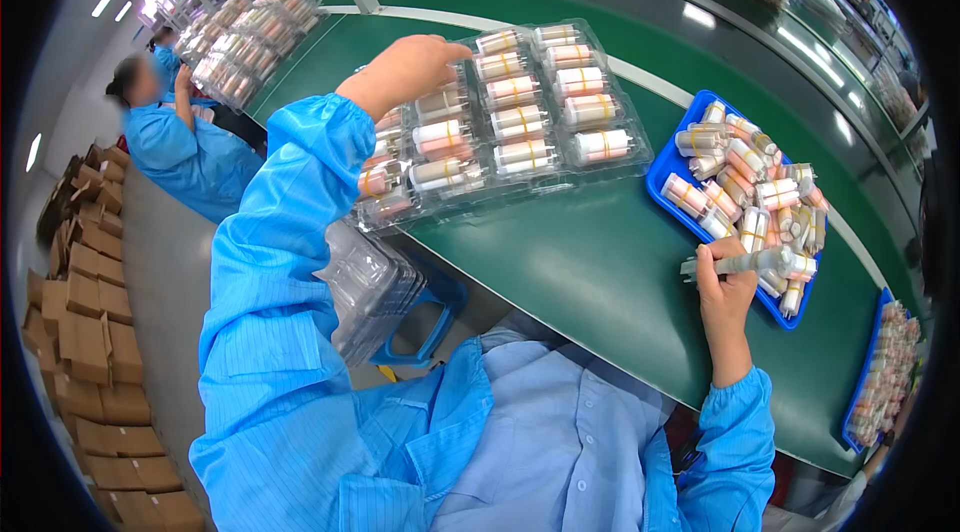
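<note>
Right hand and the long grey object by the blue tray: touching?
Touching. The head view shows the right hand closed around the long grey object, the thumb lying across it.

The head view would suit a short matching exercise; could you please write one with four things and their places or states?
1. left hand
2. right hand
3. brown cartons
4. blue stool

A. partly hidden by stacked clear trays
B. gripping a long grey item
C. over the left side of the filled clear tray
D. piled at the picture's left

Pairs: 1-C, 2-B, 3-D, 4-A
</note>
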A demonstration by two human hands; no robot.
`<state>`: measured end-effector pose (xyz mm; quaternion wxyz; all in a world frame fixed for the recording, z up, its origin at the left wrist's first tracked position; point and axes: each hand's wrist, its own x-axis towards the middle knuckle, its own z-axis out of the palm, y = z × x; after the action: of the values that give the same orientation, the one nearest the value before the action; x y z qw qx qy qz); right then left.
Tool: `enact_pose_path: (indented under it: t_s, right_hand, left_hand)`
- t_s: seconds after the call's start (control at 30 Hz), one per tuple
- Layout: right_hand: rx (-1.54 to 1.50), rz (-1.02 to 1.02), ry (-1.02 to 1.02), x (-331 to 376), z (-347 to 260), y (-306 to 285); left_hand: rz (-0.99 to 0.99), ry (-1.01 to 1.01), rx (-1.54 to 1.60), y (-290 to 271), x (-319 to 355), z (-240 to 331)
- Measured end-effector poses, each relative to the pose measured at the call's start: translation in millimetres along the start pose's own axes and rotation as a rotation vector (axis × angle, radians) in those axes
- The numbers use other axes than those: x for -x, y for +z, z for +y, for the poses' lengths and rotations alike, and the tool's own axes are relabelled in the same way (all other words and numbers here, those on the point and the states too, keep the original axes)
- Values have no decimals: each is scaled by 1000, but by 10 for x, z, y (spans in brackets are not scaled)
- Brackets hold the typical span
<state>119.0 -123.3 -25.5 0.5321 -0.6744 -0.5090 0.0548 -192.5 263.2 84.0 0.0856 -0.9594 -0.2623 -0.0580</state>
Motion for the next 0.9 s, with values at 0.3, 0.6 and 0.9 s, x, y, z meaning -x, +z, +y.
enact_pose_path:
  t_s: [0.3,0.6,0.9]
  right_hand:
    - [28,-40,-22,24,-39,9]
    - [20,-19,5,25,24,17]
    - [7,-25,27,10,19,24]
  left_hand:
    - [-217,-249,-146,30,623,-278]
    - [165,-369,702,205,621,-347]
    - [-78,-266,462,404,304,-241]
